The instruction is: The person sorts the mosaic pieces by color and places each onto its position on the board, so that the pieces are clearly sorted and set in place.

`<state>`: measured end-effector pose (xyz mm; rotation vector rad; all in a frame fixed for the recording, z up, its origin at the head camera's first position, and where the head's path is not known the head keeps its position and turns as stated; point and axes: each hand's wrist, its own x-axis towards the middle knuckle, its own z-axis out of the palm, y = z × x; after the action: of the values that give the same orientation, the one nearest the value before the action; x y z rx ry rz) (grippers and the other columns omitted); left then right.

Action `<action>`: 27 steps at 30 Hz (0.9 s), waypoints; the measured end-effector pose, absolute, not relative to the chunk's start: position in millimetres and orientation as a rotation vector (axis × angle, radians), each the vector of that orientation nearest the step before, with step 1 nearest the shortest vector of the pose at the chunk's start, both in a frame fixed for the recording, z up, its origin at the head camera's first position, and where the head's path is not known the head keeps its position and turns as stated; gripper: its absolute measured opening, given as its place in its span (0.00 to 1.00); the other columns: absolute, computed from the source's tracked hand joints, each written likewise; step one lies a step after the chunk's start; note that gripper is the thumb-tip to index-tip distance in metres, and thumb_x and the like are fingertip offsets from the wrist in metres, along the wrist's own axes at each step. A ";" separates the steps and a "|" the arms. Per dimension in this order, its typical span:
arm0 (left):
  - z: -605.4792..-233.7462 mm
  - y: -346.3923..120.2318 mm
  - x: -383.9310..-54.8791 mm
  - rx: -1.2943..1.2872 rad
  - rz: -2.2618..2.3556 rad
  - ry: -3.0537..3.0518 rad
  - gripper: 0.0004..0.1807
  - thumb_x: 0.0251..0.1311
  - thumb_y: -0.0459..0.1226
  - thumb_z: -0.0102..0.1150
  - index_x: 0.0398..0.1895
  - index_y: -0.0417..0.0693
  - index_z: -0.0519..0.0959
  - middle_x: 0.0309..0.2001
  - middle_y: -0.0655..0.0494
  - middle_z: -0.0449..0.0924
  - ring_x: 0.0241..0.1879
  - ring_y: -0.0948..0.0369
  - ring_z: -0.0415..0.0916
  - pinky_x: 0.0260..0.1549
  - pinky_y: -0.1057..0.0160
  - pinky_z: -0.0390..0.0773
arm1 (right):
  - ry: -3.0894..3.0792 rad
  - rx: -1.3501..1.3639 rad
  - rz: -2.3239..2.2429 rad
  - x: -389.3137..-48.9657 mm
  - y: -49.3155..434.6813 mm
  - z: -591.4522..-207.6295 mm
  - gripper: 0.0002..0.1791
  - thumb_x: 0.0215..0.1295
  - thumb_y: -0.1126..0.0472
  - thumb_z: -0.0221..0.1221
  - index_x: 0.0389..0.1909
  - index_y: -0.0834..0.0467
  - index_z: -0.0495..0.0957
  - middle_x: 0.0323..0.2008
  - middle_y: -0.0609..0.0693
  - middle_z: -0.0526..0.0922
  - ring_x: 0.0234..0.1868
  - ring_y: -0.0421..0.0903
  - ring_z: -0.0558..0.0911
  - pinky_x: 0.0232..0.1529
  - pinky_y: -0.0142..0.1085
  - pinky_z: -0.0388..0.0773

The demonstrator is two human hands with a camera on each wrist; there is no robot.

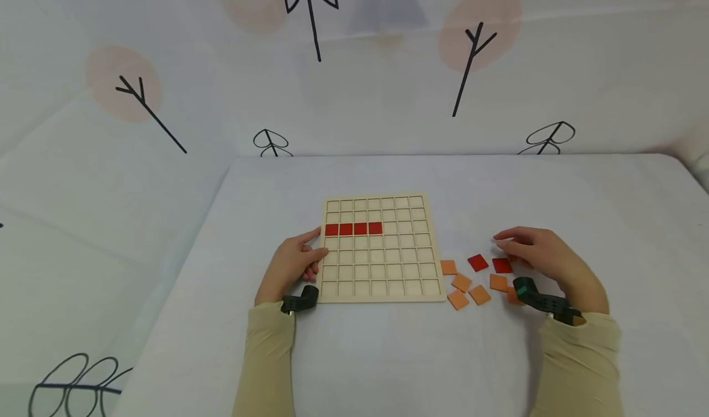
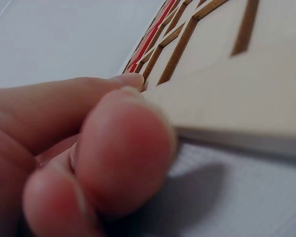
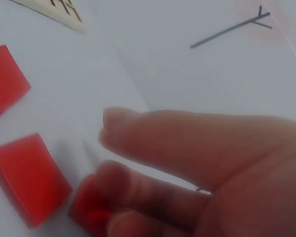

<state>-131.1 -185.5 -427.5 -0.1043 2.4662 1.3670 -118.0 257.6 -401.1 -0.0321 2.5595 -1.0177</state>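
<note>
A pale wooden grid board lies on the table, with several red square tiles in a row from its left side. My left hand is at the board's left edge, index finger extended along it and thumb touching the rim; its lower fingers are bent. To the right, my right hand hovers beside loose red tiles, thumb and index finger apart with nothing seen between them. In the right wrist view a red tile is partly hidden behind the fingertips; whether they touch it is unclear.
Several orange square tiles lie scattered between the board and my right wrist, one partly under the wrist band. A white cloth covers the table. Behind it hangs a patterned fabric backdrop.
</note>
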 end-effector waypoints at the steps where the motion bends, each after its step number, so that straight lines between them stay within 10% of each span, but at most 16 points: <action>1: -427.8 -185.5 -131.2 -0.109 1.368 2.465 0.32 0.53 0.46 0.60 0.62 0.65 0.63 0.16 0.48 0.74 0.12 0.57 0.72 0.15 0.63 0.73 | 2.562 -0.026 -1.011 -117.6 259.4 -401.8 0.29 0.63 0.41 0.47 0.55 0.59 0.70 0.37 0.54 0.75 0.38 0.50 0.70 0.34 0.36 0.69; 27: -430.5 -186.2 -132.7 -0.136 1.382 2.435 0.32 0.52 0.46 0.61 0.62 0.68 0.63 0.16 0.48 0.74 0.11 0.57 0.72 0.15 0.63 0.74 | 2.587 -0.044 -0.882 -114.8 275.1 -409.4 0.25 0.56 0.53 0.59 0.53 0.61 0.69 0.42 0.59 0.71 0.44 0.58 0.68 0.35 0.44 0.72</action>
<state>-132.7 -186.2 -430.5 -0.1355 2.4350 1.3820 -114.8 275.1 -409.4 -0.0441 2.5874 -0.8823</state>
